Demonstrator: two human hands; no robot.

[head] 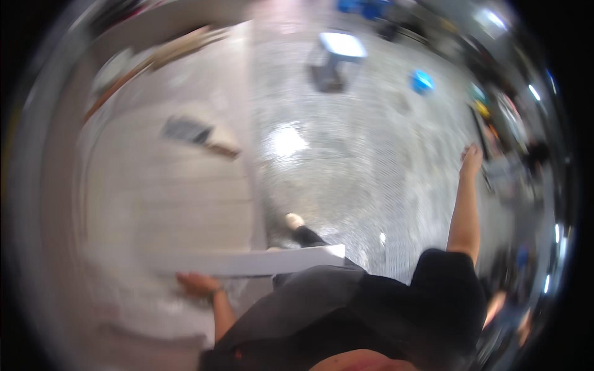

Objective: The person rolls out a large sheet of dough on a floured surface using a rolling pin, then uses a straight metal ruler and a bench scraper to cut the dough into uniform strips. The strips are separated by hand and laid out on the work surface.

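Observation:
My left hand (197, 284), with a band at the wrist, lies palm side unclear beside the lower edge of a long white board or strip (278, 261). Blur hides whether its fingers grip that edge. The strip runs across in front of my body, over the pale work table (162, 222). Farther up on the table lies a flat tool with a grey blade and brown handle (199, 137), perhaps a trowel or brush. My right arm reaches out to the right over the floor; the right hand (471, 160) looks loosely curled, and nothing is plainly seen in it.
A stool with a pale top (343, 44) stands on the shiny grey floor (325, 176), and a blue round object (422, 82) lies to its right. A long brown strip (119, 88) is along the table's far left. Blurred objects and parts of people are at the right rim.

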